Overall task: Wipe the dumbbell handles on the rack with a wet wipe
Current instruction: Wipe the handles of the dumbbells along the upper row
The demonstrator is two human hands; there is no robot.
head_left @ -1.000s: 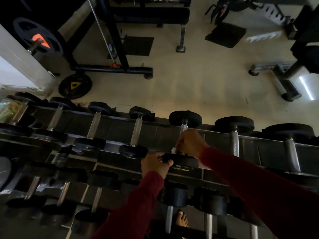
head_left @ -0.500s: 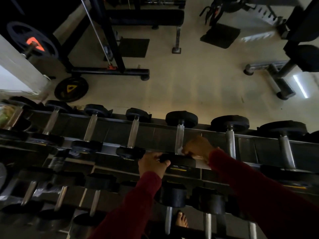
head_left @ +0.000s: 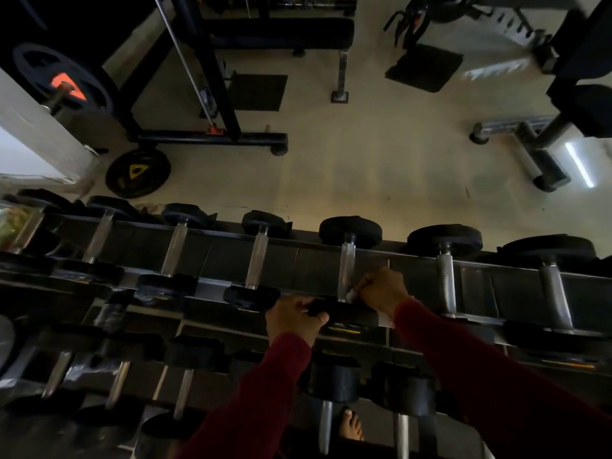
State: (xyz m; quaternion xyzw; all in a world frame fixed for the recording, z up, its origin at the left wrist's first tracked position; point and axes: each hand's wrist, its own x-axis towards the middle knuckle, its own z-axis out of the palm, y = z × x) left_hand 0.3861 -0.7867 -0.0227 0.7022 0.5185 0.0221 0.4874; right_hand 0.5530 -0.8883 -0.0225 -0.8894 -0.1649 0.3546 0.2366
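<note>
A dark rack (head_left: 308, 263) carries a row of black dumbbells with chrome handles. On the middle dumbbell, the handle (head_left: 347, 263) shows bare along most of its length. My left hand (head_left: 293, 321) grips that dumbbell's near head (head_left: 344, 313). My right hand (head_left: 384, 289) is closed on a white wet wipe (head_left: 351, 295), pressed at the near end of the handle, just right of it. Both arms wear dark red sleeves.
More dumbbells fill the upper row left (head_left: 258, 256) and right (head_left: 445, 279), and a lower tier (head_left: 331, 379) sits below. My bare foot (head_left: 351, 425) stands under the rack. A weight plate (head_left: 137, 172), a bench frame (head_left: 212, 137) and other machines stand on the floor beyond.
My right hand slid down the handle with the wipe, from its far part to its near end, uncovering the chrome. My left hand stayed on the near head.
</note>
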